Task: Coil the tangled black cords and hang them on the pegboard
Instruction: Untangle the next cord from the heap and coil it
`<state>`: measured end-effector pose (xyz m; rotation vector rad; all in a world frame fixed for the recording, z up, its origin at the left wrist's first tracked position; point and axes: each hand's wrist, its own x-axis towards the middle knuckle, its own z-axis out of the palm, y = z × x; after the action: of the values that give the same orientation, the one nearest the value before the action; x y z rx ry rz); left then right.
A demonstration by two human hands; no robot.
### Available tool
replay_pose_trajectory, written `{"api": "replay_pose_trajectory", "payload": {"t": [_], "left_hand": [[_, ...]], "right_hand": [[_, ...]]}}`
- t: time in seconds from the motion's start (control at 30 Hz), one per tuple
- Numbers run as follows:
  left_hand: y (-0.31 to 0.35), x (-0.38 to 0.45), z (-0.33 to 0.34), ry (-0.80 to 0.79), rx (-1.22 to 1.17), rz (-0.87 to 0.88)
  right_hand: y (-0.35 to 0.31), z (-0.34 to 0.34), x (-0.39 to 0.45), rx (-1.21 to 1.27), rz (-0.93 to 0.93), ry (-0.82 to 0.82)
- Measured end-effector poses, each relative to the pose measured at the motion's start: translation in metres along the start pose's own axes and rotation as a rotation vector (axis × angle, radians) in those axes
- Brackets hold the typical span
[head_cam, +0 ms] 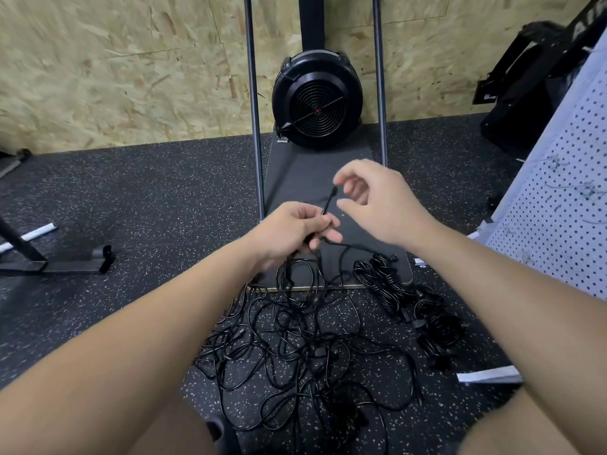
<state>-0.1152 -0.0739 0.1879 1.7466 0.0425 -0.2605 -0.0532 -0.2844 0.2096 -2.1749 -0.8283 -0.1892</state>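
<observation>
Left hand (295, 229) grips a thin black cord end (329, 201), fingers curled round it, plug tip sticking up. Right hand (377, 205) hovers just beside the tip, fingers loosely bent, thumb and forefinger apart, holding nothing. Tangled black cords (295, 349) sprawl on the speckled black rubber floor (131, 208) below both forearms, strands rising to the left hand. Two coiled black cord bundles (410, 307) lie right of the tangle, one partly on the flat dark machine base (295, 169). Round black fan housing (317, 100) stands behind against the chipboard wall (115, 70), two metal uprights (254, 110) flanking it. White perforated pegboard (558, 192) leans at right, cut off by the frame edge. Black metal stand foot (49, 262) at left. Forearms hide parts of the tangle; individual strands are hard to separate.
</observation>
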Motion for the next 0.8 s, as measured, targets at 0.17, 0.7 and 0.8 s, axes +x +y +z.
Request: {"api": "replay_pose_trajectory", "payload": {"t": [0.17,0.7,0.8], "left_hand": [[0.01,-0.005,-0.014,-0.139,0.061,-0.033],[-0.053,-0.006,-0.046,-0.003,0.201,-0.072],[-0.049,-0.003,-0.041,0.059,0.128,-0.028]], "right_hand": [[-0.005,0.005,0.003,-0.237,-0.115,-0.359],[0.021,-0.013,0.001,0.158,0.354,-0.097],[0.025,-0.007,-0.005,-0.068,0.321,-0.297]]}}
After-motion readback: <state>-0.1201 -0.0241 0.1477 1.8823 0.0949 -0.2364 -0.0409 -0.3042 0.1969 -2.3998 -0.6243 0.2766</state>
